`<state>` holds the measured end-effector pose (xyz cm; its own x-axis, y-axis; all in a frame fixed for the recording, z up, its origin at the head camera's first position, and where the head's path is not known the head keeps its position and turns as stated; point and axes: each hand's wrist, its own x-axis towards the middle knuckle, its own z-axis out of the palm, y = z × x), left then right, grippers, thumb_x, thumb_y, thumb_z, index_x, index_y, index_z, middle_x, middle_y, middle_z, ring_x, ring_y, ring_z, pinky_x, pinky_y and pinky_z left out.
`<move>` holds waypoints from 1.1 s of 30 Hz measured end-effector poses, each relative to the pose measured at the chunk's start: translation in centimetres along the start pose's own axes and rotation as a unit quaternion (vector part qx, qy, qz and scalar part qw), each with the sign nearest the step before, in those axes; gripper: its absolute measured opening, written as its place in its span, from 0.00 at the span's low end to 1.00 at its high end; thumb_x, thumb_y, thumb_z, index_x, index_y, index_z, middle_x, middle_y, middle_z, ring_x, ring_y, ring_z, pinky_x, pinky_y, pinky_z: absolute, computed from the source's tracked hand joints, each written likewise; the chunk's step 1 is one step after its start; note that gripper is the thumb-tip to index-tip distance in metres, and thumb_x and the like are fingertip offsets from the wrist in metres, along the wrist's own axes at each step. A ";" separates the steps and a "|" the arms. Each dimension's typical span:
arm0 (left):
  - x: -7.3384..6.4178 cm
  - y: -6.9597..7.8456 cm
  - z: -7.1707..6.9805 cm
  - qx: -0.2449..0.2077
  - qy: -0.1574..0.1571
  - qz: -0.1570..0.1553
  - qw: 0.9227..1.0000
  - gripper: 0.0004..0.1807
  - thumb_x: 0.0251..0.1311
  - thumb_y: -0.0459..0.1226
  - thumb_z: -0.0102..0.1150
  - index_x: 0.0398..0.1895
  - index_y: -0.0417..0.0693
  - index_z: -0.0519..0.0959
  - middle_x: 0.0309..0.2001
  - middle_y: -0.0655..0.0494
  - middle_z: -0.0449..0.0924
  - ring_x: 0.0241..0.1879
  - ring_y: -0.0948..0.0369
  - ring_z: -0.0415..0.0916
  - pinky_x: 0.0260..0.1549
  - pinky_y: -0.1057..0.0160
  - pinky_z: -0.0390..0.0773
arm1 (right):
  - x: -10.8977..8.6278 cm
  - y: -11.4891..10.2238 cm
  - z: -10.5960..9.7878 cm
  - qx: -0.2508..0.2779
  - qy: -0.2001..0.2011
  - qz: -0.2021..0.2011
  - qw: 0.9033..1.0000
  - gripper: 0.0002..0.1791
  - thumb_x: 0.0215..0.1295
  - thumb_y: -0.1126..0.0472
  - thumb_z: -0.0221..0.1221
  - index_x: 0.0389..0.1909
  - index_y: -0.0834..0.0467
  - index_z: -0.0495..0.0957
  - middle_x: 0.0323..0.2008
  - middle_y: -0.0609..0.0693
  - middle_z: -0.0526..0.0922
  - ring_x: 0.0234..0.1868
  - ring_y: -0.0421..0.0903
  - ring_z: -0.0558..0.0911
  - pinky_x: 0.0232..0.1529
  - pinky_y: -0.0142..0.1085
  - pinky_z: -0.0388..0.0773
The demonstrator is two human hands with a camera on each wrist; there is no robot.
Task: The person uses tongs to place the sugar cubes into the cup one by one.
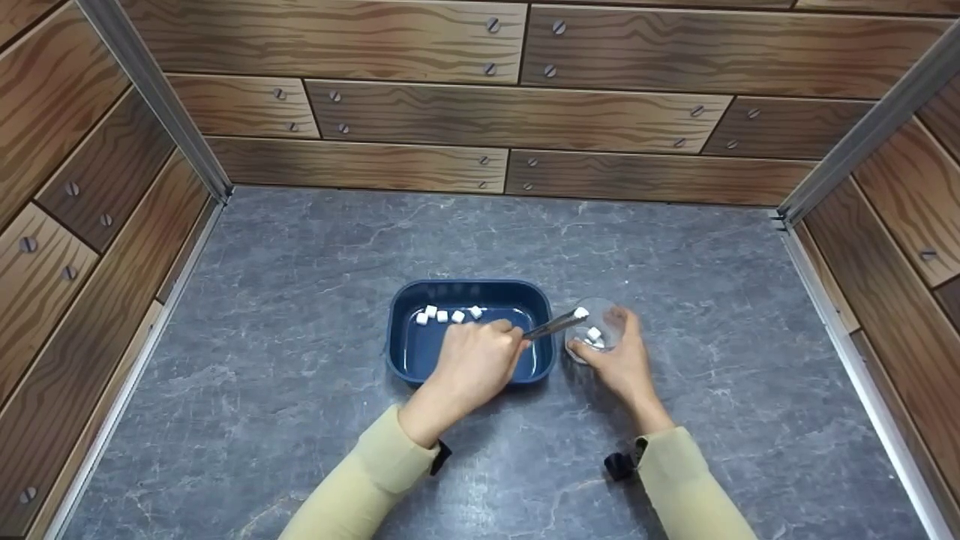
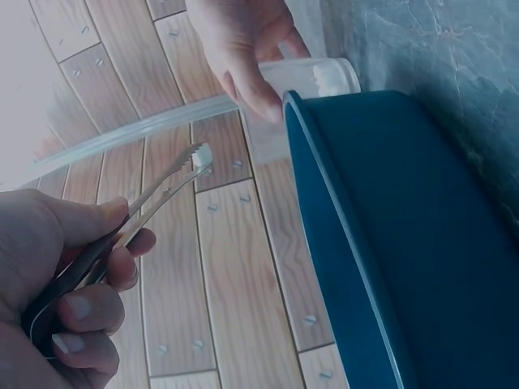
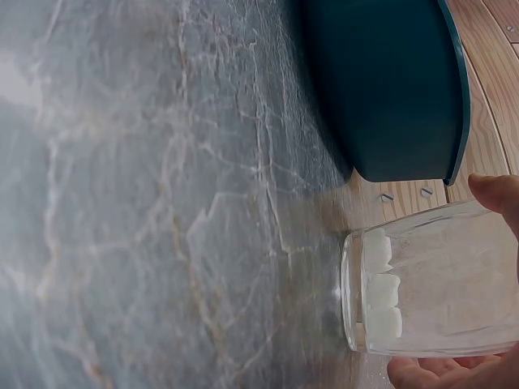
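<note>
Metal tongs (image 2: 154,203) are gripped in my left hand (image 1: 480,358), and their toothed tips pinch one white cube (image 2: 203,156). In the head view that cube is near the rim of a clear glass (image 3: 446,279). My right hand (image 1: 624,364) holds the glass upright on the table, thumb on one side and fingers on the other. Several white cubes (image 3: 383,292) lie at the bottom of the glass. Left of it stands a blue rectangular tub (image 1: 395,345), partly below my left hand, with several white cubes (image 1: 442,316) along its far side.
The grey marbled tabletop (image 1: 300,247) extends around the tub and the glass. Wood-patterned walls (image 1: 420,112) enclose it at the back and both sides, with metal strips (image 1: 855,345) along the edges. The tub's right wall stands close beside the glass.
</note>
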<state>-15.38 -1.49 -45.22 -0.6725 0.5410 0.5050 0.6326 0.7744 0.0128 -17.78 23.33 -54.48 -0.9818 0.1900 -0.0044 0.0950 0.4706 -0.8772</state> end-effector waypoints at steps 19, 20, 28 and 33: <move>0.9 1.3 1.5 0.013 -0.019 0.004 1.000 0.15 0.62 0.49 0.64 0.23 0.51 0.83 0.19 0.61 0.76 0.13 0.59 0.73 0.09 0.59 0.68 | 0.1 0.0 -0.1 -0.001 -0.002 -0.001 1.000 0.52 0.48 0.57 0.76 0.69 0.67 0.54 0.65 0.66 0.67 0.68 0.61 0.64 0.69 0.50 0.54; 0.9 1.4 1.6 0.014 -0.025 0.001 1.000 0.15 0.62 0.49 0.64 0.23 0.51 0.83 0.20 0.61 0.76 0.13 0.59 0.73 0.10 0.59 0.69 | 0.1 0.0 -0.1 0.000 -0.002 -0.001 1.000 0.52 0.48 0.57 0.76 0.68 0.67 0.54 0.65 0.66 0.67 0.68 0.62 0.64 0.69 0.51 0.54; 0.5 1.2 1.5 0.003 -0.056 -0.018 0.998 0.16 0.63 0.51 0.62 0.27 0.50 0.84 0.22 0.60 0.77 0.17 0.58 0.77 0.12 0.58 0.71 | 0.1 0.0 -0.1 -0.008 0.004 0.004 1.000 0.51 0.51 0.57 0.75 0.69 0.66 0.54 0.66 0.65 0.67 0.68 0.61 0.65 0.68 0.49 0.55; 0.1 0.7 1.1 -0.012 -0.059 -0.024 0.998 0.17 0.63 0.52 0.61 0.28 0.49 0.84 0.22 0.59 0.75 0.17 0.58 0.76 0.11 0.59 0.70 | 0.1 0.0 -0.1 -0.005 0.000 0.005 1.000 0.51 0.51 0.59 0.74 0.69 0.67 0.53 0.66 0.66 0.66 0.68 0.61 0.64 0.69 0.50 0.54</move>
<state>-15.38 -0.53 -46.14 -0.7415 0.5394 0.3991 0.6069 0.7928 0.0561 -17.87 23.47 -54.45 -0.9807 0.1950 -0.0139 0.1073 0.4773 -0.8722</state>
